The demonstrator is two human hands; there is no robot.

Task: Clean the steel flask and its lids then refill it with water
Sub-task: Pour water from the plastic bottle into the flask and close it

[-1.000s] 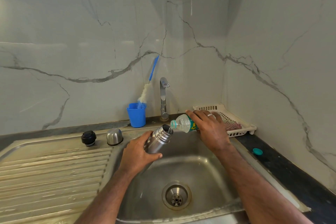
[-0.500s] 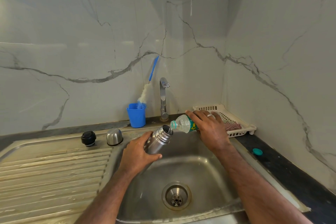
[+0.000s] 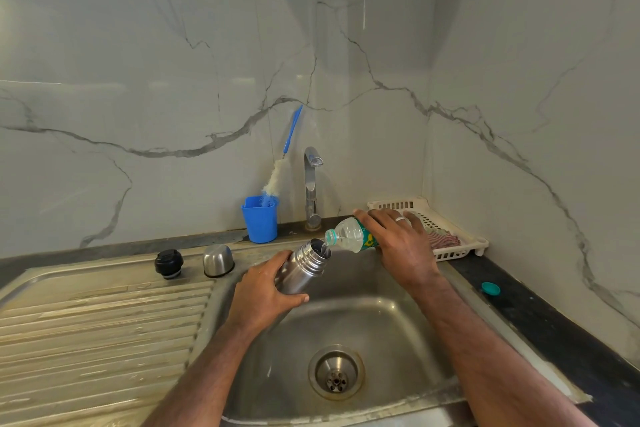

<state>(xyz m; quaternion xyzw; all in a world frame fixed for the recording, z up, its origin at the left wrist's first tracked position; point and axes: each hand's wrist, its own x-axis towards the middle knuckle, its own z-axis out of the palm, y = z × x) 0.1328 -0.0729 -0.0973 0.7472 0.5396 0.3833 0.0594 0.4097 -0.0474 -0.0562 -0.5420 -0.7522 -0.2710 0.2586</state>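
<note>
A steel flask (image 3: 303,269) tilts over the sink basin (image 3: 363,322), its open mouth up and to the right, above the basin's rear half. The left hand (image 3: 265,295) grips the flask's lower body, fingers curled round its far side and the thumb pressed along the near side. A clear plastic bottle (image 3: 349,236) with a green label lies nearly level just right of the flask, its neck touching the rim of the flask's mouth, and water runs from it into the opening. The right hand (image 3: 401,243) holds the bottle from above, fingers spread and curled over its body, a ring on 1 finger.

Left of the flask, on the rear edge of the ribbed draining board (image 3: 104,322), stand its 2 lids: a steel cup lid (image 3: 218,260) nearer the flask and a black stopper (image 3: 168,263) beyond it, set apart. Behind the flask, a blue cup (image 3: 259,220) holds a bottle brush (image 3: 277,177) with a blue handle, beside the tap (image 3: 311,191). Right of the flask, past the right hand, a white plastic basket (image 3: 460,246) holds a striped cloth (image 3: 441,239). A small teal cap (image 3: 490,288) lies on the dark counter (image 3: 554,340), well to the flask's right. The basin's drain (image 3: 336,373) sits below the flask, toward the viewer.
</note>
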